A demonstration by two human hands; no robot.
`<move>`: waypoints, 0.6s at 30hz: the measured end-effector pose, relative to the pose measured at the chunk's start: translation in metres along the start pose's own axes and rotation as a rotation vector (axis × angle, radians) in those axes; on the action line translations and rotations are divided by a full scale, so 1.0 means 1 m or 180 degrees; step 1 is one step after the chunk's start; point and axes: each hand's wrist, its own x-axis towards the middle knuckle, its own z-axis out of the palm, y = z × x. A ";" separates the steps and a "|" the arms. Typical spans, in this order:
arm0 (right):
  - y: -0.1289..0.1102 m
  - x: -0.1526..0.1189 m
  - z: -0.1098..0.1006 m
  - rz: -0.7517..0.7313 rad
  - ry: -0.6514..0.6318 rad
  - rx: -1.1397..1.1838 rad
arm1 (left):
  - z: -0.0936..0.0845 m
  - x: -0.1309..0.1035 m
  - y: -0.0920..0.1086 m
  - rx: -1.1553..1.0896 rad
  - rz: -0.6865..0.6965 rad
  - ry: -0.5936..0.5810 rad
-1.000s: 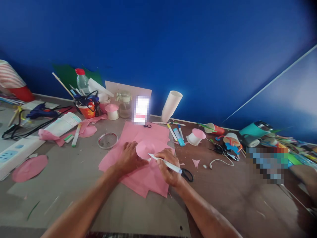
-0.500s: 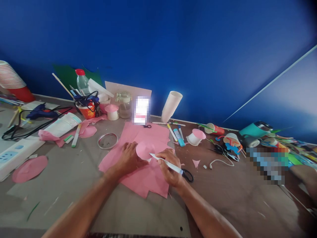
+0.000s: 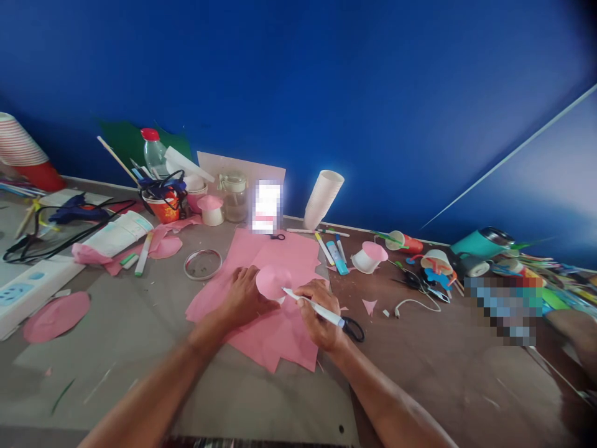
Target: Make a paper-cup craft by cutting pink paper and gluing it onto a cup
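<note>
My right hand (image 3: 321,314) is closed around a white marker (image 3: 326,313), its tip over a round pink paper piece (image 3: 273,281). The round piece's left edge is at my left hand (image 3: 247,295), whose fingers are bent at that edge, apparently gripping it. Pink paper sheets (image 3: 256,345) lie spread under both hands. Beside my right hand, black scissor handles (image 3: 353,330) stick out; the blades are hidden.
A metal ring (image 3: 203,265) lies left of the sheets. Behind stand a glass jar (image 3: 234,198) and stacked white cups (image 3: 323,199). A pink-topped cup (image 3: 369,257) and highlighters (image 3: 336,258) are at right; a power strip (image 3: 35,289) is far left.
</note>
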 end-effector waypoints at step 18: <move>-0.006 0.002 -0.002 0.0033 0.0068 0.0068 | 0.007 -0.003 -0.003 -0.0091 0.0014 0.0235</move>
